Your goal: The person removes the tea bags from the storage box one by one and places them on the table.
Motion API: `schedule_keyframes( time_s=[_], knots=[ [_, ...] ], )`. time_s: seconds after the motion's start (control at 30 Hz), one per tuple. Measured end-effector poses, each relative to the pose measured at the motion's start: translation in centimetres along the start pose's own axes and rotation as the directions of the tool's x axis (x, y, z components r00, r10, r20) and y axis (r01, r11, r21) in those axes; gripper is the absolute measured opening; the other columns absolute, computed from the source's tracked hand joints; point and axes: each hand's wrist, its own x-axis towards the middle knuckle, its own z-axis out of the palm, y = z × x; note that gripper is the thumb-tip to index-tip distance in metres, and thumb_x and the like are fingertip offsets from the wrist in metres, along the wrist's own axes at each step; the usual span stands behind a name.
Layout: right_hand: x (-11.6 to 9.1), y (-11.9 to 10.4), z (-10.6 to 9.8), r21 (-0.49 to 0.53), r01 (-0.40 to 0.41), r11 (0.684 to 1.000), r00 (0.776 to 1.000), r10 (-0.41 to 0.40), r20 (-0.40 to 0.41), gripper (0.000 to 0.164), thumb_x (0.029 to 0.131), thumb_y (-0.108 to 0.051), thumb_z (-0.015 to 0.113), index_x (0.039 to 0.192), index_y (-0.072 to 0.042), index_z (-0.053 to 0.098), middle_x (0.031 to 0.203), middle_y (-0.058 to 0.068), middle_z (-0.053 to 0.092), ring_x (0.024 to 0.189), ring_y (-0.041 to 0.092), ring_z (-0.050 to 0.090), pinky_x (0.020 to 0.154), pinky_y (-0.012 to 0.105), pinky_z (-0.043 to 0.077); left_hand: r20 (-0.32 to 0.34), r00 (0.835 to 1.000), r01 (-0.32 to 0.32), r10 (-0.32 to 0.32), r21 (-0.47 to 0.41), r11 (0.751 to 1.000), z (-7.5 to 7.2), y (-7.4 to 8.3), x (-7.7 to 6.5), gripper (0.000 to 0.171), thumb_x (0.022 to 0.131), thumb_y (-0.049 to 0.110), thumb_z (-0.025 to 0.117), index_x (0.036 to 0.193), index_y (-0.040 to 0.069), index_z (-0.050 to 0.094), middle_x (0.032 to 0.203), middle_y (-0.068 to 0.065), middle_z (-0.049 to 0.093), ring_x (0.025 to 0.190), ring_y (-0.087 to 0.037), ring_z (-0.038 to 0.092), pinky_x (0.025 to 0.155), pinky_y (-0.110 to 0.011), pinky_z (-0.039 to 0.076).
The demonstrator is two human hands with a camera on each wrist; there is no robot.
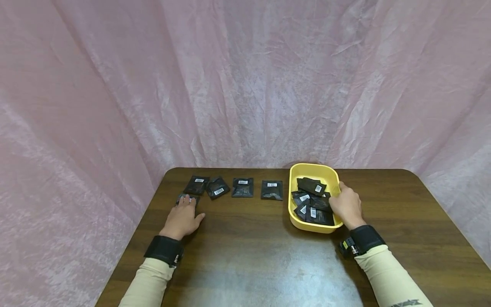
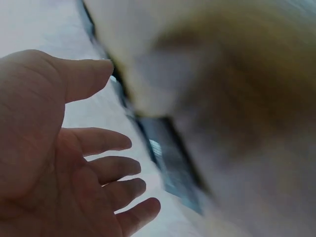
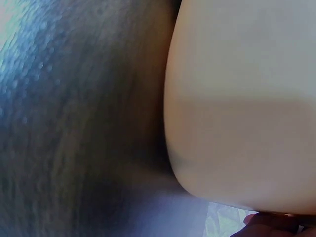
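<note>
My left hand (image 1: 181, 218) reaches over a small black sachet (image 1: 197, 198) at the table's left side, fingers straight and covering part of it. In the left wrist view that hand's fingers are spread, with a dark sachet (image 2: 170, 155) just past the fingertips. My right hand (image 1: 348, 205) grips the right rim of a yellow plastic tub (image 1: 312, 228). Inside the tub lies a loose pile of black sachets (image 1: 320, 216) with white barcode labels. The tub's wall (image 3: 242, 123) fills much of the right wrist view, where only a bit of the hand shows at the bottom.
Along the back of the brown wooden table (image 1: 245, 247) several more black sachets lie flat, among them one sachet (image 1: 272, 190) left of the tub and another sachet (image 1: 243, 187) in the middle. A pink curtain (image 1: 245, 85) hangs right behind the table's far edge.
</note>
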Motion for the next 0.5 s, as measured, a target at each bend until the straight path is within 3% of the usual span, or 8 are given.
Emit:
schedule_keyframes(
  time_s=[0.13, 0.23, 0.5],
  knots=[
    [0.0, -0.1, -0.2, 0.003, -0.015, 1.000, 1.000, 0.015, 0.009, 0.073, 0.088, -0.013, 0.056, 0.157, 0.007, 0.045, 0.138, 0.039, 0.062, 0.113, 0.057, 0.066, 0.087, 0.064, 0.053, -0.020, 0.998, -0.060, 0.060, 0.013, 0.998, -0.8, 2.7, 0.7, 0.077, 0.106, 0.038, 0.065, 0.156, -0.014, 0.041, 0.166, -0.040, 0.033, 0.158, -0.055, 0.031, 0.124, -0.069, 0.036],
    [0.0, 0.0, -0.3, 0.005, -0.025, 1.000, 1.000, 0.025, 0.013, 0.075, 0.088, -0.013, 0.055, 0.159, 0.007, 0.042, 0.143, 0.039, 0.059, 0.116, 0.057, 0.065, 0.090, 0.064, 0.053, -0.013, 0.992, -0.126, 0.126, 0.006, 0.992, -1.5, 5.6, 1.4, 0.078, 0.106, 0.041, 0.064, 0.158, -0.012, 0.040, 0.168, -0.036, 0.033, 0.160, -0.051, 0.031, 0.125, -0.065, 0.037],
    [0.0, -0.2, -0.1, 0.015, -0.032, 0.999, 0.999, 0.032, 0.023, 0.076, 0.087, -0.012, 0.055, 0.159, 0.005, 0.042, 0.142, 0.038, 0.060, 0.118, 0.057, 0.064, 0.092, 0.064, 0.052, -0.026, 0.935, -0.353, 0.353, 0.015, 0.935, -2.6, 14.7, 2.9, 0.075, 0.107, 0.044, 0.063, 0.160, -0.005, 0.043, 0.170, -0.029, 0.035, 0.161, -0.042, 0.036, 0.127, -0.057, 0.039]
  ],
)
